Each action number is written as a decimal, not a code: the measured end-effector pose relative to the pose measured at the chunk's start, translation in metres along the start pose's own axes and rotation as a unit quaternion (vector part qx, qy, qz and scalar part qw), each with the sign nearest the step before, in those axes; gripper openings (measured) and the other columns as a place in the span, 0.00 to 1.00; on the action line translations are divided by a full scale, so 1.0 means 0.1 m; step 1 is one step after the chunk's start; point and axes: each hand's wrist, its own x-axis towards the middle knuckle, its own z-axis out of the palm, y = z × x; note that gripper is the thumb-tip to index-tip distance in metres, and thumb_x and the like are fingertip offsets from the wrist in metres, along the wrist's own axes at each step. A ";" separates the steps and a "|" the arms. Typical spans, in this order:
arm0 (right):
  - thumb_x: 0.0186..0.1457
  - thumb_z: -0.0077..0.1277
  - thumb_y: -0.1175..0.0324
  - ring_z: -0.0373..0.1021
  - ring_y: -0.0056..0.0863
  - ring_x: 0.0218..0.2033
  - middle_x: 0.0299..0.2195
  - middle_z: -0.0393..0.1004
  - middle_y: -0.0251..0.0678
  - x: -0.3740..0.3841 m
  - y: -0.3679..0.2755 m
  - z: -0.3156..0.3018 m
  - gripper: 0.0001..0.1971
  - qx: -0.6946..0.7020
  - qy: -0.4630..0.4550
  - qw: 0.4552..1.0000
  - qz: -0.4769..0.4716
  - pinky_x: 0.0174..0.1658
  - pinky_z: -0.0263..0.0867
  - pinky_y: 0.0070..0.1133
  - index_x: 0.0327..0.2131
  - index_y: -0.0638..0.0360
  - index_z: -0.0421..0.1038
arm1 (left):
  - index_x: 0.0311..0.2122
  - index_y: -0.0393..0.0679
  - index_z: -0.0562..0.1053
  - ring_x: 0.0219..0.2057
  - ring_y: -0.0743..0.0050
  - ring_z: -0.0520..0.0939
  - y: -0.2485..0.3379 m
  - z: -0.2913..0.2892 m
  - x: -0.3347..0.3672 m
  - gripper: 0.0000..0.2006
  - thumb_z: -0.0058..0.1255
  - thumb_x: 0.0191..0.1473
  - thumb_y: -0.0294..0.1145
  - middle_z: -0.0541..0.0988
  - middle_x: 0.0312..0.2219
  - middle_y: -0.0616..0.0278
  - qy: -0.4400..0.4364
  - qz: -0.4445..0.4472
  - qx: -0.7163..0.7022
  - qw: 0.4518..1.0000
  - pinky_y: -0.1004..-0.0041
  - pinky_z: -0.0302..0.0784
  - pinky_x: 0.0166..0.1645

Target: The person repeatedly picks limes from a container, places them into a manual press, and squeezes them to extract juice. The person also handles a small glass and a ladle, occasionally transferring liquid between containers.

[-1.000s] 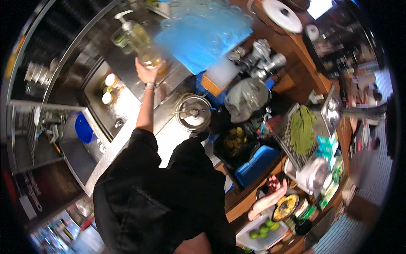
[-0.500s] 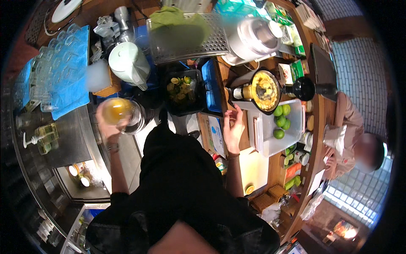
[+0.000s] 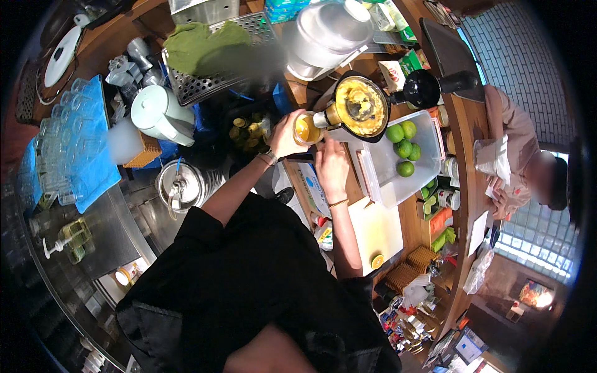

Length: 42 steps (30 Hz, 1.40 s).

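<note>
My left hand (image 3: 286,135) is wrapped around a clear glass of orange juice (image 3: 304,129), tilted beside the juicer's spout (image 3: 319,119). The spout comes off a citrus juicer (image 3: 384,118) whose dark-rimmed bowl is full of yellow pulp (image 3: 359,105). Close by the glass, just below the spout, my right hand (image 3: 333,163) has its fingers loosely bent and partly apart; nothing shows in it. Its fingertips are partly hidden near the glass. The juicer's black press handle (image 3: 460,81) is swung aside to the right.
A clear bin (image 3: 385,180) holds several green limes (image 3: 404,150). Half an orange (image 3: 377,261) lies on a cutting board (image 3: 388,230). Left are a pale green pitcher (image 3: 158,113), a steel container (image 3: 181,186) and several glasses on a blue cloth (image 3: 102,155). Across the counter stands a person (image 3: 516,137).
My left hand has carried the glass of juice rightward from above the steel container to the juicer's spout. My right hand's fingers have bent in near the glass. The view has shifted.
</note>
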 end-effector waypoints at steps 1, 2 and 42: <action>0.54 0.51 0.71 0.74 0.42 0.36 0.39 0.73 0.44 -0.03 0.01 0.04 0.29 -0.041 -0.053 0.997 0.023 0.37 0.73 0.34 0.60 0.52 0.59 | 0.59 0.44 0.61 0.53 0.49 0.74 0.02 0.02 0.02 0.49 0.73 0.26 0.33 0.73 0.51 0.51 0.003 -0.002 0.002 1.000 0.59 0.71 0.57; 0.54 0.51 0.71 0.75 0.42 0.35 0.38 0.73 0.43 -0.10 0.05 0.05 0.29 -0.034 -0.045 0.998 0.026 0.36 0.73 0.34 0.61 0.52 0.58 | 0.59 0.44 0.61 0.53 0.49 0.74 0.03 0.03 0.04 0.49 0.73 0.26 0.33 0.73 0.51 0.51 0.008 -0.004 0.005 1.000 0.59 0.71 0.57; 0.53 0.57 0.66 0.66 0.25 0.26 0.27 0.73 0.29 2.18 1.77 -0.15 0.05 0.689 0.358 0.614 0.140 0.29 0.66 0.24 0.28 0.52 0.72 | 0.57 0.45 0.62 0.50 0.49 0.76 0.02 -0.13 -0.05 0.45 0.71 0.28 0.30 0.74 0.48 0.53 0.075 -0.014 0.032 0.997 0.60 0.74 0.55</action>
